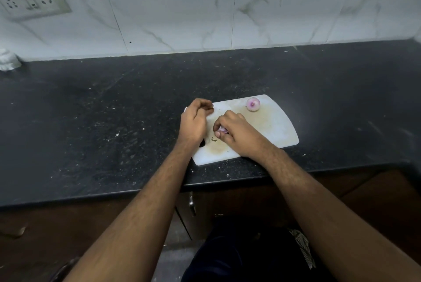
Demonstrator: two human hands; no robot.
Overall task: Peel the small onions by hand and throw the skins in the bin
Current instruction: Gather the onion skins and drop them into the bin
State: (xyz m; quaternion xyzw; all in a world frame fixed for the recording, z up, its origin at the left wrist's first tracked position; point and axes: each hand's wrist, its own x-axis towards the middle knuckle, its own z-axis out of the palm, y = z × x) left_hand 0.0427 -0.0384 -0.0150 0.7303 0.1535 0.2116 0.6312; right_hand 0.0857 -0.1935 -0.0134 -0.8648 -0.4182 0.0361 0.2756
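Small onions: one done, one in hand.
Peeled onion [252, 104] sits upper right on the board [278, 126]; right hand [237, 132] grasps another onion [222, 130]; left hand [194, 119] curled, seemingly pinching skin; bin unseen.

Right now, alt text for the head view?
Over a white cutting board on a dark countertop, the right hand grips a small purple onion while the left hand, fingers curled, appears to pinch a bit of skin. A second, peeled onion sits at the board's far edge.
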